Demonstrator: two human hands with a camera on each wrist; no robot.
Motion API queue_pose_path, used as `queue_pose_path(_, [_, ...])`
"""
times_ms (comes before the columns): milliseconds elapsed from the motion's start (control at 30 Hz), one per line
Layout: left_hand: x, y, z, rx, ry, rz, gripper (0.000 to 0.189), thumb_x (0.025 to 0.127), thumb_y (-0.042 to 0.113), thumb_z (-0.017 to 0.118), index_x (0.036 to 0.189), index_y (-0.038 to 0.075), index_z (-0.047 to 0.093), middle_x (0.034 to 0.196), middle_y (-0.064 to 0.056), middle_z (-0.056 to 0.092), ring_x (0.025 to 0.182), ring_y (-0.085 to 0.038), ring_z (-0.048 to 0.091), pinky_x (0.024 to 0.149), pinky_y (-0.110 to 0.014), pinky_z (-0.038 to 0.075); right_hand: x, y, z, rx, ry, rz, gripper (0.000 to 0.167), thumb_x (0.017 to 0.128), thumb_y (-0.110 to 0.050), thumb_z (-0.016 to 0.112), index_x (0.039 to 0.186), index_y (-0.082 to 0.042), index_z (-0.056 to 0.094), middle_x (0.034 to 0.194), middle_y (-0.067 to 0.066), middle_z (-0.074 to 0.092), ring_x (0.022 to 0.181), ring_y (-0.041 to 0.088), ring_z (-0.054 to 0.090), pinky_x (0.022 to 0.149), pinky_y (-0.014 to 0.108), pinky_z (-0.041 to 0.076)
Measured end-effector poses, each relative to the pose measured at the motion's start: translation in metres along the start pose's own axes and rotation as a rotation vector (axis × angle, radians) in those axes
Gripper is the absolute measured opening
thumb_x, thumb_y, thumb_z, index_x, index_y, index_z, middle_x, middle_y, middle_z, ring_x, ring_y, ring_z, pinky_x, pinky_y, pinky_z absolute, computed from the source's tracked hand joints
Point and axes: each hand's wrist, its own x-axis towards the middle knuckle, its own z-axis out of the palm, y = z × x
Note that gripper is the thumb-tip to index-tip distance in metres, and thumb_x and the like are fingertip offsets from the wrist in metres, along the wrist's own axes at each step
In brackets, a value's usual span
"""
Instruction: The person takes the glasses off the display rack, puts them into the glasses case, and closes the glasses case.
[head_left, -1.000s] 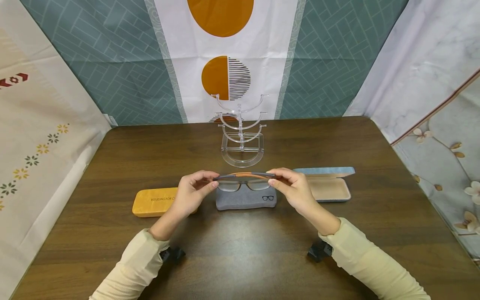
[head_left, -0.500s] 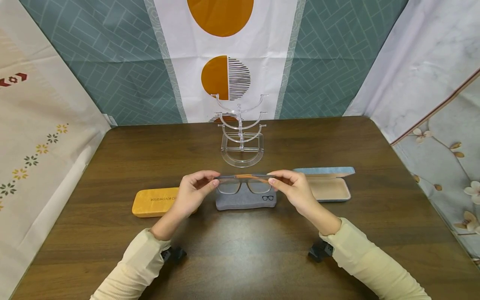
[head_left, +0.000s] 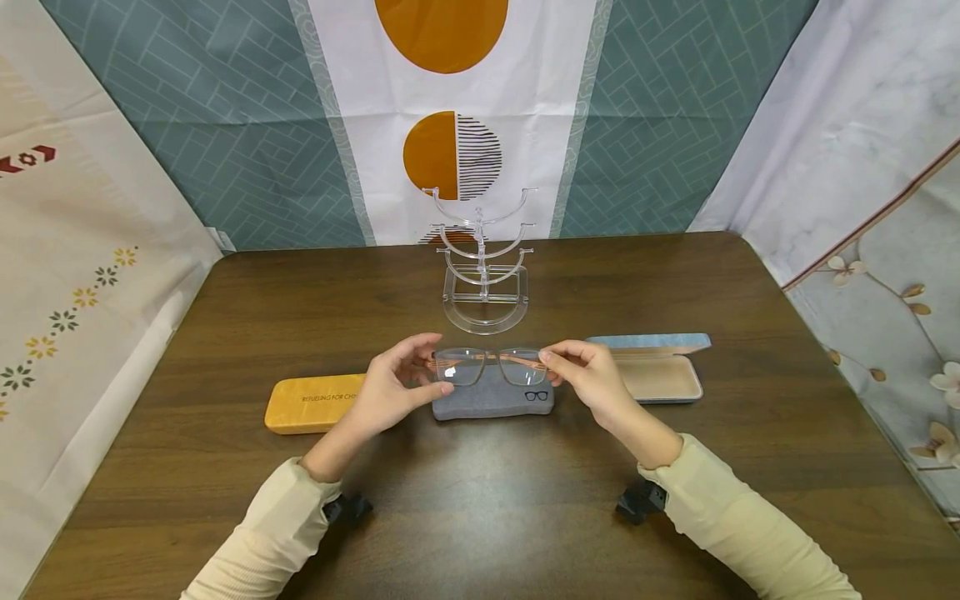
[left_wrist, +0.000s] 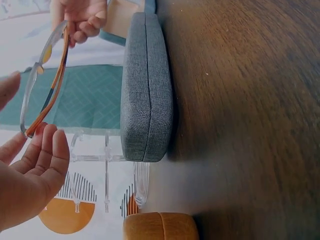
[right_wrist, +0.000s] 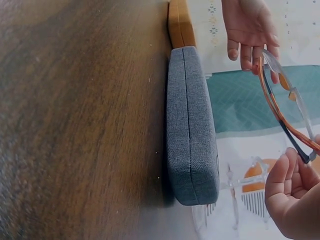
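A pair of eyeglasses (head_left: 491, 357) with folded orange-and-dark temples (left_wrist: 61, 75) is held up above a grey glasses case (head_left: 487, 400), lenses toward me in the head view. My right hand (head_left: 588, 379) pinches its right end between thumb and fingers. At the other end, the fingers of my left hand (head_left: 393, 377) touch the frame from behind. The left thumb stands apart from it, as the left wrist view shows. In both wrist views the grey case lies closed on the table below the glasses.
A yellow glasses case (head_left: 311, 404) lies left, partly behind my left hand. At right is an opened blue case (head_left: 660, 379) with a pale lining. Behind them a clear tiered display stand (head_left: 483, 292) stands on the wooden table (head_left: 480, 517). Fabric hangs around the table.
The glasses have tipped, so the lenses now face me and the folded temples sit behind them. My left thumb has come away from the frame and the left fingers have spread.
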Motion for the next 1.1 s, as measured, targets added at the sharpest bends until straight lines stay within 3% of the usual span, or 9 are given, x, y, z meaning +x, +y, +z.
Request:
queue_pose_path(300, [0.0,0.0,0.003,0.093,0.006,0.053,0.05,0.068,-0.001,0.078,0.113,-0.005,0.058,0.088,-0.013,0.059,0.078,-0.027,0.055,0.063,-0.032,0.051,0.0,0.0,-0.001,0.045,-0.017,0.048,0.027,0.089,-0.003,0.056,0.097,0.022,0.055,0.065,0.0,0.058,0.061,0.011,0.055,0.061,0.025,0.049])
queue_pose_path(567, [0.001,0.0,0.006,0.089,0.011,0.064,0.048,0.068,-0.002,0.077,0.111,-0.006,0.059,0.086,-0.014,0.059,0.078,-0.032,0.055,0.063,-0.03,0.051,-0.004,0.001,-0.007,0.003,-0.037,-0.008,0.027,0.091,-0.005,0.052,0.102,0.019,0.056,0.076,0.009,0.062,0.067,0.013,0.059,0.064,0.026,0.051])
queue_pose_path(733, [0.003,0.003,0.009,0.074,0.008,0.044,0.047,0.068,-0.001,0.077,0.111,-0.006,0.059,0.086,-0.014,0.059,0.079,-0.032,0.055,0.064,-0.032,0.051,-0.009,-0.001,-0.015,-0.078,-0.076,-0.048,0.026,0.091,-0.007,0.053,0.106,0.014,0.057,0.083,0.017,0.062,0.071,0.016,0.06,0.066,0.028,0.051])
queue_pose_path(967, [0.005,0.005,0.014,0.076,0.004,0.021,0.047,0.068,0.0,0.078,0.111,-0.003,0.06,0.086,-0.013,0.058,0.079,-0.027,0.055,0.065,-0.038,0.051,-0.016,-0.001,-0.024,-0.179,-0.123,-0.096,0.028,0.081,-0.001,0.066,0.107,0.009,0.059,0.087,0.004,0.059,0.073,0.012,0.054,0.06,0.022,0.046])
queue_pose_path(1100, [0.006,0.005,0.018,0.072,0.0,0.018,0.048,0.067,0.001,0.079,0.111,-0.002,0.06,0.087,-0.013,0.059,0.079,-0.026,0.055,0.065,-0.035,0.051,-0.018,0.0,-0.029,-0.235,-0.129,-0.113,0.033,0.078,-0.002,0.07,0.108,0.006,0.059,0.086,0.006,0.061,0.074,0.014,0.056,0.064,0.024,0.048])
